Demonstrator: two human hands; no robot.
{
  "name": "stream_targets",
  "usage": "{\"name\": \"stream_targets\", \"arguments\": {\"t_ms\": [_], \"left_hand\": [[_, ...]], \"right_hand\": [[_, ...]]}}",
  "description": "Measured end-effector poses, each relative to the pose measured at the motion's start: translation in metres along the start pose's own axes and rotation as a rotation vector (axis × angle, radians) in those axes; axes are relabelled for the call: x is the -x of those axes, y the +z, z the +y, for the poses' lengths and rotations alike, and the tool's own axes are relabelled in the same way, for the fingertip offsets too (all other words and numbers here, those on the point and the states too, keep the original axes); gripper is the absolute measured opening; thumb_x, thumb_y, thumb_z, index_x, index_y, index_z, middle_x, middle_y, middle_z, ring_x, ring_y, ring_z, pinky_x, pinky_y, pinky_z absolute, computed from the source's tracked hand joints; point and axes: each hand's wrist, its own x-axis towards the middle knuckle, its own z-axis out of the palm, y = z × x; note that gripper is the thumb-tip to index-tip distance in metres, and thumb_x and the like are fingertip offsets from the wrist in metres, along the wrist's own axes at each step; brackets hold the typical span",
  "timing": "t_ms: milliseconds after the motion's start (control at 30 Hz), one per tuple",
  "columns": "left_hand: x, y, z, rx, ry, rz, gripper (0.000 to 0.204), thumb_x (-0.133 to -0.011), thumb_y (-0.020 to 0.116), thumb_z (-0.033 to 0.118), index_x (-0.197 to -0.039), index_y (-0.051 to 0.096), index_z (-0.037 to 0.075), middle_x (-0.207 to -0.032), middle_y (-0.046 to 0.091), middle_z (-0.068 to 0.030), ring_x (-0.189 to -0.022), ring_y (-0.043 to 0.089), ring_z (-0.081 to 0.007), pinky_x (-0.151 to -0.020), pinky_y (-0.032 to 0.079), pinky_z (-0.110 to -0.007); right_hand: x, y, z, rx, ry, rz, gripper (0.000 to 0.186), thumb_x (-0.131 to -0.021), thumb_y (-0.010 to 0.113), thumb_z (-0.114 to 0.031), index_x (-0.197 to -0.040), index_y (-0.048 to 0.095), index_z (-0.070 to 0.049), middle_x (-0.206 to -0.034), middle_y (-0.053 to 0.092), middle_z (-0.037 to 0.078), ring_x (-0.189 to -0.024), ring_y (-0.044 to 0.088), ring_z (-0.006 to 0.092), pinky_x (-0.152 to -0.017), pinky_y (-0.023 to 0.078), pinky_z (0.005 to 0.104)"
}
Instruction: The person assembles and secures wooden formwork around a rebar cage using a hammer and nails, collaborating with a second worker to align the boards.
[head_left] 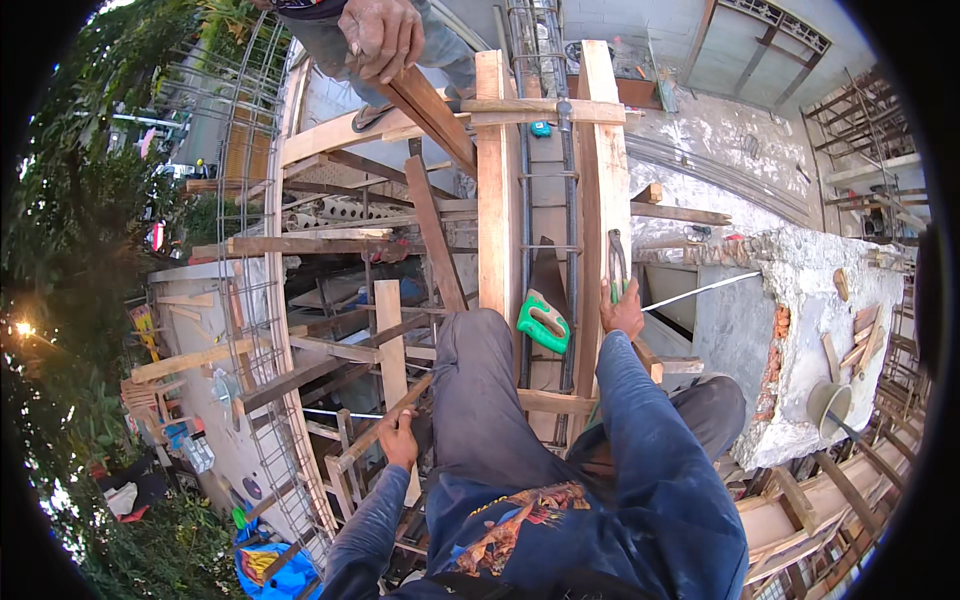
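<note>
Jutting ahead of the right hand, pliers sit within its curled fingers, while a wooden strip meets the left hand's fingers, grip unclear.

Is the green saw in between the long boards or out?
In: the saw shows in the gap between the two long boards.

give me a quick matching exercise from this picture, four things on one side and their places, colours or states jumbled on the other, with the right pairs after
Things
1. Saw handle
2. Pliers
3. Bucket
4. Left hand

Place, colour or state
A. On the rough concrete at the right of the picture
B. Touching a narrow wooden strip
C. Green
D. In the right hand

Pairs: 1-C, 2-D, 3-A, 4-B
</note>
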Motion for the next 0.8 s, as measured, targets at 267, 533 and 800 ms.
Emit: {"name": "stream_targets", "arguments": {"t_ms": [267, 533, 800], "left_hand": [[0.000, -0.002, -0.006, -0.047, 0.025, 0.019, 0.029, -0.090, 0.054, 0.021, -0.087, 0.072, -0.002, -0.087, 0.072, -0.0167, -0.088, 0.067, -0.0286, -0.083, 0.048, -0.036], [0.001, -0.003, 0.008, -0.107, 0.068, 0.053, 0.028, -0.089, 0.054, 0.020, -0.085, 0.072, -0.002, -0.084, 0.071, -0.0171, -0.084, 0.068, -0.0293, -0.080, 0.049, -0.037], [0.004, 0.000, 0.020, -0.155, 0.014, 0.046, 0.027, -0.090, 0.054, 0.019, -0.085, 0.073, 0.000, -0.085, 0.072, -0.0158, -0.085, 0.069, -0.0279, -0.081, 0.050, -0.037]], "right_hand": [[0.002, -0.004, -0.007, 0.040, 0.040, -0.054, 0.075, -0.084, 0.055, -0.065, -0.135, 0.046, -0.010, -0.111, 0.064, 0.022, -0.098, 0.064, 0.0424, -0.082, 0.050, 0.0522], [0.003, 0.003, -0.002, 0.001, -0.007, 0.001, 0.075, -0.084, 0.056, -0.065, -0.135, 0.046, -0.011, -0.109, 0.064, 0.022, -0.097, 0.064, 0.0424, -0.081, 0.050, 0.0522], [0.000, 0.002, 0.000, 0.036, 0.012, -0.018, 0.074, -0.084, 0.056, -0.065, -0.134, 0.046, -0.012, -0.107, 0.065, 0.021, -0.096, 0.064, 0.0426, -0.079, 0.050, 0.0538]]}}
